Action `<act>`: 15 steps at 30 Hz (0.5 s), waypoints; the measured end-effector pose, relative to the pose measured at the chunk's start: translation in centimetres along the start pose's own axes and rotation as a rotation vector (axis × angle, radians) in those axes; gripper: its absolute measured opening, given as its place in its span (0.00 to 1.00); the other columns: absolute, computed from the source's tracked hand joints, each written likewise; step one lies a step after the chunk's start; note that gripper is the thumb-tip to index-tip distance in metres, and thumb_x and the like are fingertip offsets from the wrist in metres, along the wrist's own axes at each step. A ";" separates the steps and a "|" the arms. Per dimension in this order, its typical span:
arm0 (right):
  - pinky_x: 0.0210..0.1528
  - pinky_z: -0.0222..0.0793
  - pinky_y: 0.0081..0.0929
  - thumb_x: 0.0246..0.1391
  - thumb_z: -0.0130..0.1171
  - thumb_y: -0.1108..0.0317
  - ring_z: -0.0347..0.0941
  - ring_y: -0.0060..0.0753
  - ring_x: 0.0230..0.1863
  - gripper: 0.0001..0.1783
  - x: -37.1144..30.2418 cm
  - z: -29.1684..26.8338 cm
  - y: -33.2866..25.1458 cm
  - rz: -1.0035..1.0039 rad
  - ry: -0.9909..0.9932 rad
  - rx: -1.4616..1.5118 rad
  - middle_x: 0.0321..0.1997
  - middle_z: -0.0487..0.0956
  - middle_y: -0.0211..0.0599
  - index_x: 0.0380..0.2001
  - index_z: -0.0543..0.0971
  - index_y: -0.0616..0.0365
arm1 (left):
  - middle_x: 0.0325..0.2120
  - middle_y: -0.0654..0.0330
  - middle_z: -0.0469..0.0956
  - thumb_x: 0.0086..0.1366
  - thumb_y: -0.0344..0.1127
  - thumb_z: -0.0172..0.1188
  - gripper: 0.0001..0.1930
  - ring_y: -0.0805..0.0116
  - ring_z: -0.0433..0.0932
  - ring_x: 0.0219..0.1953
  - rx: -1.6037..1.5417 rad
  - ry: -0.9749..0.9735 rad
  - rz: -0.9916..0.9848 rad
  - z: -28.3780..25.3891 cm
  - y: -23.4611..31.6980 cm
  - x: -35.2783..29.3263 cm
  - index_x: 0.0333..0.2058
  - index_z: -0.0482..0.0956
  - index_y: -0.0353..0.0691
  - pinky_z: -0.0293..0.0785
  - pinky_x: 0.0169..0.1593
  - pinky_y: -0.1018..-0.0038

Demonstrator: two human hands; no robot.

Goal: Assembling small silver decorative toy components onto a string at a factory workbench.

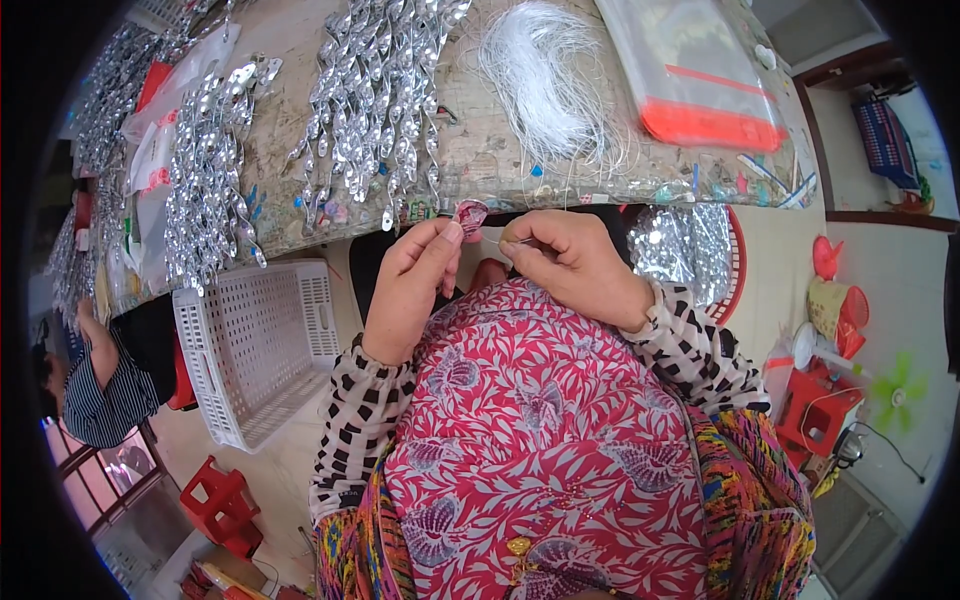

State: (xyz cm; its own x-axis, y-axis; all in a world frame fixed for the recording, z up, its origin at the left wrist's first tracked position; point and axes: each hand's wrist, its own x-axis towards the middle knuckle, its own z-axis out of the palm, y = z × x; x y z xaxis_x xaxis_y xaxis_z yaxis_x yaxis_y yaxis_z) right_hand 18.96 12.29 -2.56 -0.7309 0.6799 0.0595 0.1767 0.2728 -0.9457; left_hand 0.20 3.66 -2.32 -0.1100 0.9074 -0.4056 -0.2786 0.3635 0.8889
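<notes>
Worn table point(270, 135); silver twisted strands point(375, 105) left of a white thread bundle point(545, 85); left fingers point(440, 245) pinched together on a shiny strip point(470, 214) by the near edge; right fingers point(545, 230) closed on thin thread point(492, 239) beside it

Your left hand point(405, 285) pinches a small shiny piece point(470, 214); your right hand point(585, 265), just right, pinches thin thread point(491, 238). Far, on worktable point(468, 125): silver twisted strands point(375, 100) left, white string bundle point(545, 85) right.

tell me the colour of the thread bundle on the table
The thread bundle is white; the head view shows it best.
</notes>
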 end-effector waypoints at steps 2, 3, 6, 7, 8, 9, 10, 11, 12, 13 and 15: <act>0.27 0.63 0.17 0.55 0.57 0.72 0.65 0.14 0.25 0.05 -0.1 0.1 0.0 0.012 -0.009 0.004 0.24 0.74 0.32 0.32 0.77 0.64 | 0.21 0.73 0.64 0.69 0.40 0.50 0.14 0.84 0.61 0.23 -0.006 0.001 -0.005 0.0 0.0 0.0 0.41 0.77 0.34 0.59 0.27 0.85; 0.27 0.63 0.17 0.55 0.57 0.72 0.65 0.14 0.25 0.05 -0.1 0.1 0.0 0.024 -0.016 0.007 0.24 0.74 0.32 0.32 0.77 0.64 | 0.21 0.73 0.65 0.69 0.40 0.50 0.14 0.84 0.61 0.23 -0.012 0.001 -0.010 0.0 -0.1 0.0 0.41 0.77 0.34 0.59 0.27 0.85; 0.26 0.62 0.18 0.55 0.57 0.72 0.65 0.15 0.25 0.05 -0.2 0.4 0.5 -0.008 -0.007 0.013 0.24 0.73 0.32 0.32 0.77 0.64 | 0.21 0.73 0.64 0.69 0.40 0.51 0.14 0.85 0.61 0.23 -0.015 0.000 -0.009 0.0 -0.1 0.0 0.41 0.77 0.34 0.59 0.27 0.85; 0.26 0.62 0.18 0.55 0.57 0.72 0.65 0.15 0.25 0.05 -0.2 0.5 0.5 -0.008 -0.007 0.013 0.24 0.73 0.32 0.32 0.77 0.64 | 0.21 0.73 0.64 0.69 0.40 0.51 0.14 0.85 0.61 0.23 -0.014 0.000 -0.008 0.1 -0.2 0.0 0.41 0.77 0.34 0.59 0.27 0.85; 0.27 0.63 0.18 0.54 0.57 0.72 0.65 0.15 0.25 0.05 -0.2 0.5 0.3 -0.012 -0.008 -0.004 0.23 0.73 0.32 0.32 0.77 0.63 | 0.21 0.73 0.64 0.69 0.40 0.51 0.14 0.85 0.60 0.23 -0.015 -0.001 -0.005 0.1 -0.2 0.0 0.41 0.77 0.34 0.58 0.27 0.85; 0.27 0.63 0.18 0.54 0.58 0.72 0.66 0.16 0.25 0.05 -0.2 0.5 0.2 -0.016 -0.009 -0.021 0.23 0.73 0.32 0.32 0.77 0.63 | 0.21 0.73 0.64 0.69 0.40 0.51 0.14 0.85 0.60 0.23 -0.016 -0.002 -0.002 0.1 -0.2 -0.1 0.41 0.77 0.34 0.58 0.27 0.85; 0.27 0.63 0.18 0.54 0.58 0.72 0.66 0.16 0.25 0.05 -0.3 0.5 0.3 -0.016 -0.008 -0.021 0.23 0.73 0.32 0.32 0.77 0.63 | 0.21 0.73 0.64 0.69 0.40 0.51 0.14 0.85 0.60 0.23 -0.016 -0.002 -0.002 0.1 -0.2 -0.1 0.41 0.77 0.34 0.58 0.27 0.85; 0.27 0.63 0.19 0.54 0.58 0.72 0.66 0.17 0.25 0.05 -0.3 0.6 0.5 -0.023 -0.013 -0.021 0.23 0.73 0.33 0.32 0.77 0.63 | 0.21 0.73 0.64 0.69 0.40 0.51 0.14 0.85 0.60 0.23 -0.018 -0.005 -0.002 0.1 -0.2 -0.1 0.41 0.77 0.34 0.58 0.27 0.85; 0.27 0.63 0.19 0.54 0.58 0.72 0.67 0.17 0.25 0.05 -0.3 0.7 0.6 -0.030 -0.018 -0.021 0.23 0.73 0.33 0.32 0.77 0.62 | 0.21 0.73 0.64 0.69 0.40 0.51 0.14 0.85 0.60 0.23 -0.020 -0.006 -0.002 0.1 -0.2 -0.1 0.41 0.77 0.34 0.58 0.27 0.85; 0.27 0.63 0.19 0.54 0.58 0.72 0.67 0.17 0.25 0.05 -0.4 0.7 0.6 -0.031 -0.019 -0.021 0.23 0.73 0.33 0.32 0.77 0.62 | 0.21 0.73 0.64 0.69 0.40 0.51 0.14 0.85 0.60 0.23 -0.020 -0.005 -0.002 0.1 -0.2 -0.1 0.41 0.77 0.34 0.58 0.27 0.85; 0.28 0.64 0.20 0.54 0.58 0.72 0.67 0.18 0.25 0.05 -0.4 0.6 0.4 -0.043 -0.008 -0.042 0.24 0.74 0.33 0.32 0.77 0.62 | 0.20 0.73 0.64 0.69 0.40 0.51 0.14 0.85 0.60 0.22 -0.011 -0.004 0.000 0.2 -0.2 -0.1 0.41 0.77 0.34 0.58 0.27 0.85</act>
State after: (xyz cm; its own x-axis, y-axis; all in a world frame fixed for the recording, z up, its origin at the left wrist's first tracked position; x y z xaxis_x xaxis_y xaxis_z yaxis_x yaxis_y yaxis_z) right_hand 18.89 11.73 -3.18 -0.7436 0.6615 0.0975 0.1720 0.3302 -0.9281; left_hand 0.42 3.48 -2.41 -0.1062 0.9084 -0.4045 -0.2893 0.3610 0.8866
